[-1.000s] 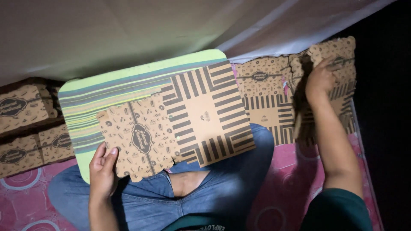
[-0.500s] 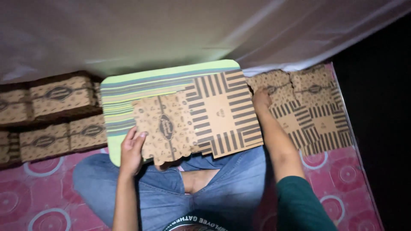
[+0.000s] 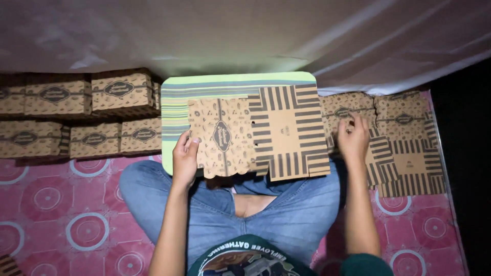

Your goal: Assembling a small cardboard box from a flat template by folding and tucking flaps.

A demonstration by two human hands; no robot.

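Brown card is everywhere here. At far left, folded boxes point(image 3: 76, 115) stand in two rows on the pink mat point(image 3: 66, 214), tight against each other and against the pale sheet point(image 3: 204, 36) behind them; packed that way they look like a finished stock kept out of the working space.

Next comes a green striped board point(image 3: 204, 89) resting across the person's crossed legs, which gives a firm, level surface above the soft mat. On it lies a flat blank point(image 3: 255, 135), one half printed with small motifs, the other with dark stripes, its near edge overhanging the lap.

The left hand point(image 3: 185, 158) sits at the blank's left edge, fingers point(image 3: 183, 140) loosely curled with the tips on top of the card. It seems to pin the sheet to the board more than to lift it; whether the thumb goes underneath is hidden.

To the right of the board the right hand point(image 3: 354, 138) is stretched out to a stack point(image 3: 404, 148) of more unfolded blanks lying on the mat just beside the knee, within arm's reach. Its fingers are bent down onto the top sheet near the stack's left edge, touching it; I cannot tell whether they have pinched a sheet or only rest there.
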